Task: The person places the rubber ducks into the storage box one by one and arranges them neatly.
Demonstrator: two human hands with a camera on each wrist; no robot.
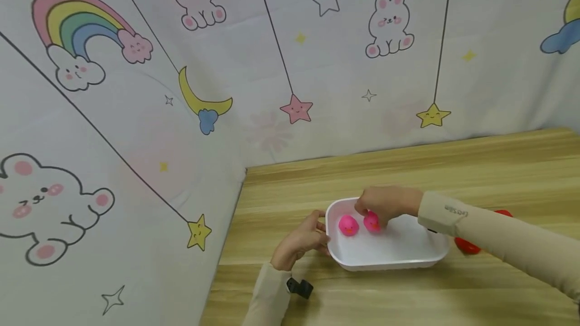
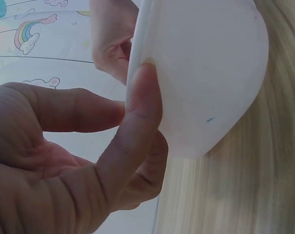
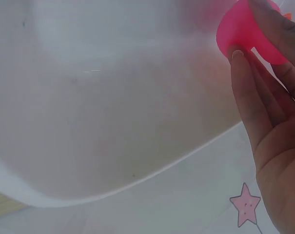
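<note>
A white plastic basin (image 1: 388, 250) with rounded corners sits on the wooden table. At its left end my left hand (image 1: 301, 240) pinches the rim between thumb and fingers, as the left wrist view shows up close. Reaching over the far side, my right hand (image 1: 385, 203) holds a pink rubber duck (image 1: 371, 223) by its body, inside the basin. In the right wrist view the thumb and fingers press on the pink duck (image 3: 242, 31) from either side. A second pink rubber duck (image 1: 348, 226) stands in the basin's left part, facing me.
Red objects (image 1: 468, 246) lie right of the basin, partly hidden behind the right sleeve (image 1: 503, 235). Around the basin extends the wood-grain table (image 1: 290, 185). Behind and to the left hangs a white cloth (image 1: 335, 74) printed with rabbits and stars.
</note>
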